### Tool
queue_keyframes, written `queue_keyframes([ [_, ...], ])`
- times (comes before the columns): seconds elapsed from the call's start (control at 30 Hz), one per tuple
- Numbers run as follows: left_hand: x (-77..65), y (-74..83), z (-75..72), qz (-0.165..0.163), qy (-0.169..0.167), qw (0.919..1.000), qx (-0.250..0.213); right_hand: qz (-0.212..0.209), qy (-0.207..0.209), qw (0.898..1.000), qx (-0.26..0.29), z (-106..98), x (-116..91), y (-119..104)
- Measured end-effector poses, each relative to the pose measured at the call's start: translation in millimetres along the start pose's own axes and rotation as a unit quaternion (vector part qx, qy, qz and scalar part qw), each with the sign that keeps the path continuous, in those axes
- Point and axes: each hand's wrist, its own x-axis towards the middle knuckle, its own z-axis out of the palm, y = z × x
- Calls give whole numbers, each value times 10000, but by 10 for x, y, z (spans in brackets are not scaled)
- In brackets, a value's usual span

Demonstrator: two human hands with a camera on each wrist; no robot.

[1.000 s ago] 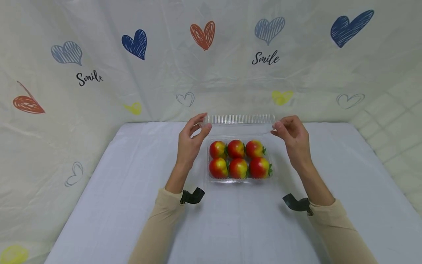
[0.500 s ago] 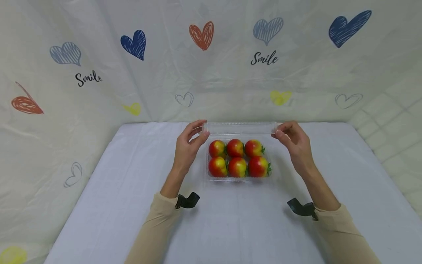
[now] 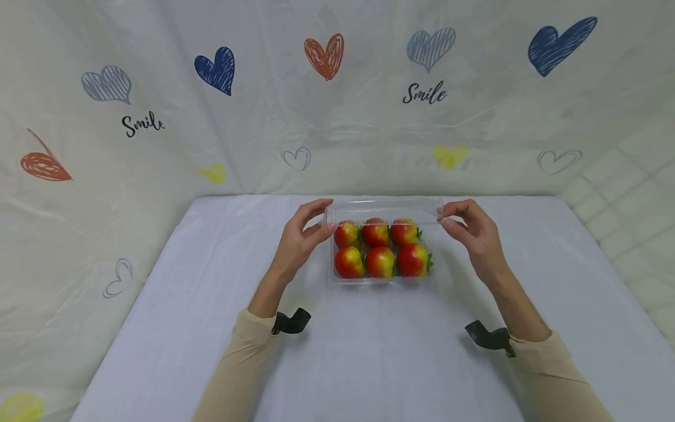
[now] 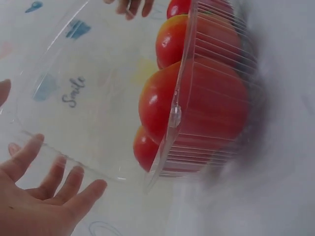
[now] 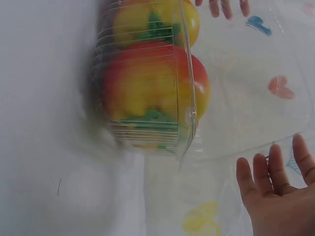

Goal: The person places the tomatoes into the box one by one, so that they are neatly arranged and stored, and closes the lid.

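I'm bringing the clear lid (image 3: 384, 208) down over the clamshell tray (image 3: 382, 280). Left hand (image 3: 299, 237) is pinching the lid's left corner, right hand (image 3: 474, 231) pinching the right corner, fingers curled on the rim on both sides. Tray is sitting mid-worktop (image 3: 158, 316) between my hands, six red-yellow fruits (image 3: 381, 251) inside in two rows. Lid is hanging tilted over the back row, front edge not seated. To do this well, I'd be lowering both corners evenly, keeping the rim lined up with the tray lip, and watching that the fruit tops don't block it.
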Motion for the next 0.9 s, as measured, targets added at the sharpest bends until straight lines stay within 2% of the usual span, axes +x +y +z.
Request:
queue_keyframes([
  [0.27, -50, -24, -55, -320, -477, 9979, 305, 31, -280, 9995, -126, -43, -37, 14],
  [0.43, -64, -39, -71, -548, -861, 9944, 271, 267, -452, 9972, -540, -54, -82, 3],
  [0.67, -94, -90, -96, -547, -1184, 9911, 249, 369, -635, 9920, -1025, -64, -135, 31],
  [0.9, -139, -115, -142, -504, -1287, 9902, 192, 342, -813, 9906, -1048, -66, -157, 62],
])
